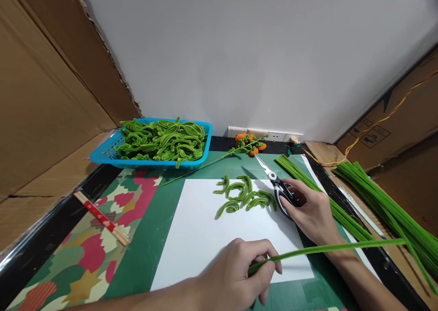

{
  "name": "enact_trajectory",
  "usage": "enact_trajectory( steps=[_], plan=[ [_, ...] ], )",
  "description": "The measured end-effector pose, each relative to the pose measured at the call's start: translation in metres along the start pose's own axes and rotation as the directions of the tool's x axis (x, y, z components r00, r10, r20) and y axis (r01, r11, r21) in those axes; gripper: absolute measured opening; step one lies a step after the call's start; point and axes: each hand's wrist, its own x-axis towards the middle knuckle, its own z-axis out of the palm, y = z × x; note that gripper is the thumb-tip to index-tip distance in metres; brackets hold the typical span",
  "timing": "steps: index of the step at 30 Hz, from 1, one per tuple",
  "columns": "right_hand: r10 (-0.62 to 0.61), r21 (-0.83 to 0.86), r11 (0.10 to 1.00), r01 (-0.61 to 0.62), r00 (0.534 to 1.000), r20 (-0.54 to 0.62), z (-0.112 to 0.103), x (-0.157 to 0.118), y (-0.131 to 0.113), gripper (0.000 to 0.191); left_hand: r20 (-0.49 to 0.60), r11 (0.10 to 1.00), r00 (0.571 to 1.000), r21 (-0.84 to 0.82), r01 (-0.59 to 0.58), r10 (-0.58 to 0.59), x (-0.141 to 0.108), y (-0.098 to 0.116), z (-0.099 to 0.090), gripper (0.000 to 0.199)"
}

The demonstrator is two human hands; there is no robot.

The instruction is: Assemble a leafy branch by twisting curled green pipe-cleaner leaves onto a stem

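Note:
My left hand [242, 272] is closed around one end of green pipe cleaners [328, 248], which stretch to the right across my right forearm. In my right hand [313, 210] is a pair of scissors [273, 176] with black handles, its blades pointing up and away. Several short curved pieces of green pipe cleaner [236, 191] lie on a white sheet of paper [195, 229], just left of the scissors. Behind the blade tips rests an orange and green pipe-cleaner flower stem [244, 142].
A blue basket [99, 155] heaped with looped green pipe cleaners [164, 139] stands back left. Wrapped chopsticks [101, 217] lie on the left. Long green pipe cleaners [390, 206] are bundled at right, with another bundle [321, 197] nearer the paper. A yellow wire [372, 123] runs along the right.

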Motion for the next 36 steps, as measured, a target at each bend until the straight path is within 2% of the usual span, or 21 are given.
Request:
enact_trajectory(
  steps=[9, 14, 19, 24, 27, 33, 36],
  plan=[
    [0.003, -0.046, 0.999, 0.000, 0.999, 0.049, -0.002, 0.003, 0.006, 0.033, 0.015, 0.999, 1.000, -0.032, -0.022, 0.023, 0.000, -0.002, -0.001, 0.029],
    [-0.001, -0.004, 1.000, 0.001, 1.000, -0.012, -0.001, 0.002, 0.017, 0.034, -0.014, 0.985, 1.000, -0.173, -0.014, 0.012, 0.000, -0.009, 0.001, 0.038],
    [0.038, 0.073, 0.997, -0.040, 0.999, 0.036, -0.005, 0.000, 0.019, 0.036, -0.052, 0.965, 0.998, -0.262, 0.004, -0.019, 0.000, -0.009, 0.003, 0.039],
    [0.071, -0.011, 0.997, -0.070, 0.994, 0.088, -0.009, 0.000, 0.023, 0.039, -0.055, 0.966, 0.998, -0.258, 0.016, -0.032, -0.001, -0.004, 0.002, 0.040],
    [0.053, -0.057, 0.997, -0.047, 0.994, 0.100, -0.010, 0.000, 0.026, 0.042, -0.047, 0.963, 0.999, -0.271, 0.000, -0.013, -0.002, -0.004, 0.002, 0.042],
    [0.076, -0.081, 0.995, -0.066, 0.990, 0.119, -0.012, 0.002, 0.023, 0.029, -0.069, 0.962, 0.998, -0.274, -0.010, -0.009, -0.003, -0.004, 0.003, 0.047],
    [0.045, -0.061, 0.997, -0.039, 0.993, 0.109, -0.013, 0.003, 0.017, 0.027, -0.091, 0.952, 0.995, -0.308, 0.003, -0.032, -0.002, -0.003, 0.004, 0.054]
  ],
)
